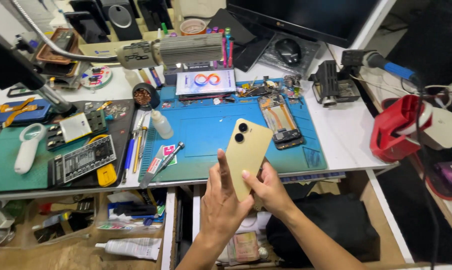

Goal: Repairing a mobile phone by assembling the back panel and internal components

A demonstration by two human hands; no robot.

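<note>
Above the blue mat (206, 135), both hands' fingers (223, 167) grip a glossy yellow rectangular phone (247, 152).

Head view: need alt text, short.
Both hands, left hand and right hand, hold a yellow smartphone with its back and twin camera lenses facing up, above the front edge of a blue repair mat. An opened phone lies on the mat; tools and parts crowd the white workbench.
</note>
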